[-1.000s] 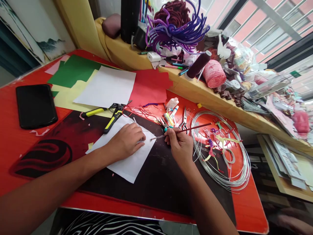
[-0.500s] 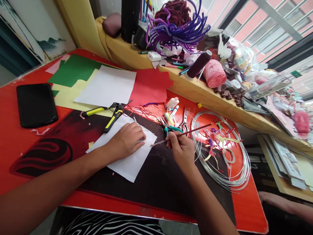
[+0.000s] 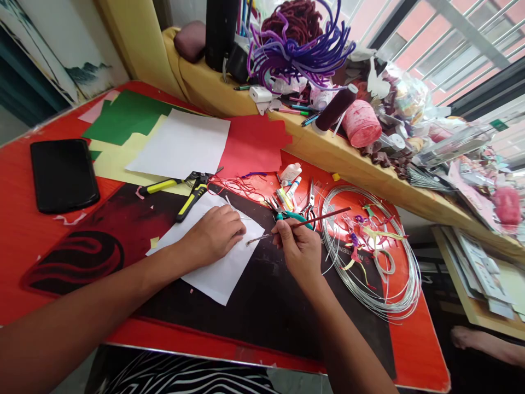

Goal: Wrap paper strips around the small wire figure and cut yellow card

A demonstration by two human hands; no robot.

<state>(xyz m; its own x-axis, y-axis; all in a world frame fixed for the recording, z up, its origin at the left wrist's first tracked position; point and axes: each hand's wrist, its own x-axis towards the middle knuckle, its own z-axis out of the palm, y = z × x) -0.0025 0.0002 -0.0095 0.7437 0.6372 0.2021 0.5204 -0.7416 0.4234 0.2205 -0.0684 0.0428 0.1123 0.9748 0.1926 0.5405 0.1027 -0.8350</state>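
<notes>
1. The thin brush-like stick (image 3: 328,215) is slanting across your front, its tip pointing left over the white sheet (image 3: 223,276), its dark-red end aiming right at the wire coil (image 3: 414,273).
2. Your right grip (image 3: 301,246), the nearer one, is pinching the stick between thumb and fingers; the tip is sitting just short of your left fingers. Whether it's touching paper, I can't tell.
3. Your left grip (image 3: 217,232) is resting palm-down on the sheet, fingers curling; whether they're pinching anything, I can't tell.
4. Both forearms are angling inward over the table (image 3: 426,350).
5. Teal-handled pliers (image 3: 303,218) are lying just beyond your right grip.
</notes>
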